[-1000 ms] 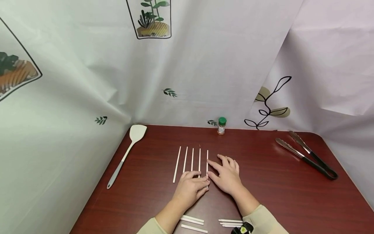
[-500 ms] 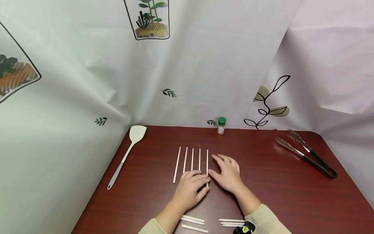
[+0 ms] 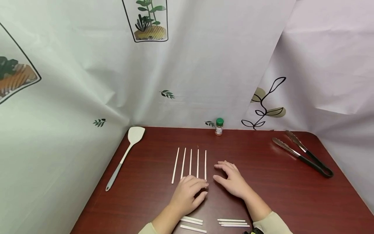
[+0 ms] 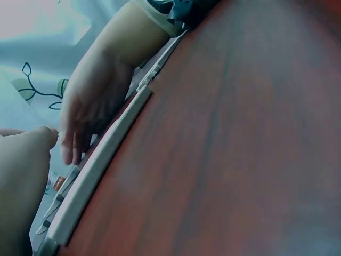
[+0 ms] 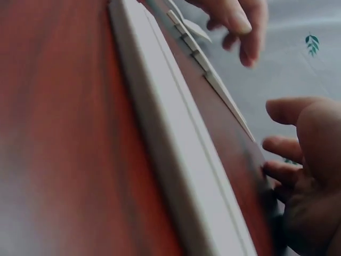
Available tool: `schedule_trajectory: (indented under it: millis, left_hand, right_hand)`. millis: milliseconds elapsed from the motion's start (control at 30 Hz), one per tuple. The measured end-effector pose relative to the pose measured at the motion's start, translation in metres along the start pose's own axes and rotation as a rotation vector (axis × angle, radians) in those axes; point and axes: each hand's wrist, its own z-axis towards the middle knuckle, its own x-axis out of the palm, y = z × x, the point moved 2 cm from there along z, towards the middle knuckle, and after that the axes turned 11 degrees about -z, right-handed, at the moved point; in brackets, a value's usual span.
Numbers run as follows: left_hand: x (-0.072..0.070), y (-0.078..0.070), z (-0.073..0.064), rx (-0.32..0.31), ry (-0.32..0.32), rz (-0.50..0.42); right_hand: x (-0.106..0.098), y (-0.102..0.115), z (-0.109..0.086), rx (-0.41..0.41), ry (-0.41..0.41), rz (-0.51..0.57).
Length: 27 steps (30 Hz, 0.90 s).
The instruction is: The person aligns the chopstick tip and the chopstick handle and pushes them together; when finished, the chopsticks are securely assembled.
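Note:
Several thin white sticks stand side by side in a row on the table, pointing away from me; the rightmost stick (image 3: pixel 205 162) shows most of its length in the head view. My left hand (image 3: pixel 187 194) is over the near ends of the row, fingers loosely bent, fingertips right by the rightmost stick's near end. To the right of the row, my right hand (image 3: pixel 232 181) is apart from the sticks with its thumb and fingers spread. Nothing shows between the fingers of the right hand (image 5: pixel 314 154) in the right wrist view.
Nearer me lie two small groups of white sticks, a left group (image 3: pixel 193 220) partly behind my left forearm and a right group (image 3: pixel 232 223). A spatula (image 3: pixel 125 156) lies at left, tongs (image 3: pixel 304 156) at right, a green-capped jar (image 3: pixel 219 126) at the back edge.
My right hand has let go of the rightmost stick and drawn away to the right. The left hand has shifted slightly toward me. The row of sticks keeps its arrangement.

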Motion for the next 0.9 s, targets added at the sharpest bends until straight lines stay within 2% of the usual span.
schedule_trajectory:
  millis: [233, 333, 467, 600, 733, 833, 900]
  left_hand:
    - [-0.011, -0.008, -0.011, 0.046, 0.014, -0.076]
    - [-0.013, -0.013, -0.015, 0.097, 0.062, -0.134]
    - [-0.014, -0.019, -0.019, 0.150, 0.170, -0.228]
    - [-0.015, -0.022, -0.023, 0.120, 0.236, -0.268]
    - [-0.016, -0.022, -0.024, 0.093, 0.257, -0.292]
    - [-0.017, -0.021, -0.025, 0.084, 0.293, -0.324]
    - [-0.018, -0.021, -0.026, 0.066, 0.334, -0.348]
  right_hand:
    - [-0.008, -0.004, -0.028, -0.129, -0.023, 0.032]
    - [-0.010, -0.007, -0.041, -0.182, -0.043, 0.015]
    - [-0.009, -0.008, -0.058, -0.266, -0.084, -0.024]
    - [-0.008, -0.008, -0.073, -0.331, -0.135, -0.090]
    - [-0.010, -0.007, -0.083, -0.382, -0.169, -0.121]
    - [-0.011, -0.007, -0.086, -0.421, -0.155, -0.105]
    - [-0.011, -0.007, -0.087, -0.441, -0.118, -0.086]
